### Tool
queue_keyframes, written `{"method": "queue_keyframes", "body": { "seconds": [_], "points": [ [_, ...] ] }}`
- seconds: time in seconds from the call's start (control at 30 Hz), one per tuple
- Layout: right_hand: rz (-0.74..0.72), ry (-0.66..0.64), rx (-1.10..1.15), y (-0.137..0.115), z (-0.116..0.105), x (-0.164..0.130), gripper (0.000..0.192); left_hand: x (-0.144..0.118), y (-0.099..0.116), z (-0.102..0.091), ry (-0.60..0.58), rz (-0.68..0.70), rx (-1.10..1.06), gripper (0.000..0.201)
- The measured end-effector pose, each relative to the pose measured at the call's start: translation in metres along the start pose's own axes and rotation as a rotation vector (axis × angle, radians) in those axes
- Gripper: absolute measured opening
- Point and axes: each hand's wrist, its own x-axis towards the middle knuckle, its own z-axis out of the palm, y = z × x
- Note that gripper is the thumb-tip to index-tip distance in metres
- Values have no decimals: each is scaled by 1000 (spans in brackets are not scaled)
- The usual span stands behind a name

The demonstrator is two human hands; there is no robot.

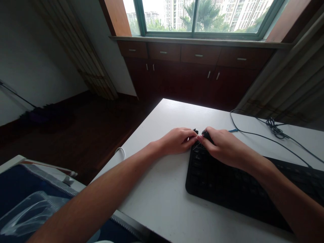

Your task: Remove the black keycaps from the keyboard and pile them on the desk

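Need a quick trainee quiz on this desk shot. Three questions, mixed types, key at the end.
1. True or false: the left hand and right hand are close together at the far left corner of the keyboard.
2. Multiple choice: where is the bundled part of the cable?
A) on top of the keyboard
B) on the white table, beyond the keyboard
C) in the left hand
3. Short answer: what does the right hand grip?

Key:
1. True.
2. B.
3. A small black object; the fingers partly hide it, so its exact kind cannot be told.
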Motion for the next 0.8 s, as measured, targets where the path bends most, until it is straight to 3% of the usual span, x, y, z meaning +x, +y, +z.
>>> {"method": "queue_keyframes", "body": {
  "seconds": [0.4, 0.8],
  "points": [
    [-9, 45, 0, 1, 0, -2, 30, 1, 2, -3, -26, -20, -11, 28],
    [-164, 82, -182, -13, -6, -14, 17, 3, -1, -6, -100, -107, -11, 20]
  ]
}}
